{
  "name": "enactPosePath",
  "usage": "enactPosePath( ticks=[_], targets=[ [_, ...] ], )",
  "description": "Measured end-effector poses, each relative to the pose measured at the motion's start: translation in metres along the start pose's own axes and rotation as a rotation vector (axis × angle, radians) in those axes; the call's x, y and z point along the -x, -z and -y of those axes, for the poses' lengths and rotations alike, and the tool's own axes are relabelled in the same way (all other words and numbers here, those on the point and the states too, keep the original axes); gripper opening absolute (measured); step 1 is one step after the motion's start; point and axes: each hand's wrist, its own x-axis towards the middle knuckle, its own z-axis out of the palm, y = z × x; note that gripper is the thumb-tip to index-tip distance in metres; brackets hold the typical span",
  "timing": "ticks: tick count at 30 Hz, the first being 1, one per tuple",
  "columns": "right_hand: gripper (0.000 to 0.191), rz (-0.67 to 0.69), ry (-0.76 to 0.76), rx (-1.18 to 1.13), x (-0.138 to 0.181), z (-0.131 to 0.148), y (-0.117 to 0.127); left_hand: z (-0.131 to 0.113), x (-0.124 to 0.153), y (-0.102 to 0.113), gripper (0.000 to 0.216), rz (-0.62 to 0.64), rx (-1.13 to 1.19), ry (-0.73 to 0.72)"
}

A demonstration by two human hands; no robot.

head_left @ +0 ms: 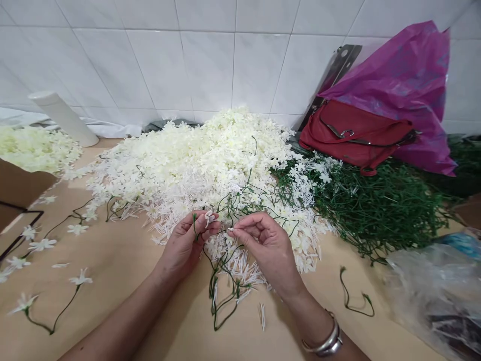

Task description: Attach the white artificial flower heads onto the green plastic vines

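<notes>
Green stem (194,226) sits pinched in the left hand (186,245), the right hand (265,243) clamps a white flower (230,229); few sprigs (80,278) look finished, a big pile (195,155) waits.

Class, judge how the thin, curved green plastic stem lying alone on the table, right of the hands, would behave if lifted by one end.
The thin, curved green plastic stem probably droops, since it lies in loose bends. It is likely very light, being so thin. Its hooked-looking ends might snag.
</notes>
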Motion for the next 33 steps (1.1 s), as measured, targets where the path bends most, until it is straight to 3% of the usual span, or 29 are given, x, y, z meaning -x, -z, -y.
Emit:
enactPosePath(
  ticks=[7,14,20,24,28,33],
  targets=[
    [0.013,-0.091,0.288,0.357,0.005,0.013,-0.014,0.006,0.005,-0.003,0.029,0.076,0.104,0.062],
    [0.019,-0.116,0.447,0.579,0.006,0.017,-0.032,0.005,0.007,-0.003,0.028,0.084,0.221,0.097],
    [0.026,-0.093,0.596,0.798,0.006,0.015,-0.035,0.011,0.008,-0.006,0.024,0.167,0.132,0.097],
    [0.024,-0.081,0.731,0.955,0.008,0.009,-0.031,0.013,0.009,-0.004,0.019,0.231,-0.064,-0.030],
    [0.024,-0.133,0.691,0.905,0.011,0.007,-0.026,0.011,0.010,-0.003,0.016,0.239,-0.279,-0.179],
    [0.026,-0.179,0.594,0.862,0.012,0.007,-0.021,0.010,0.014,-0.008,0.016,0.279,-0.351,-0.271]
  ],
)
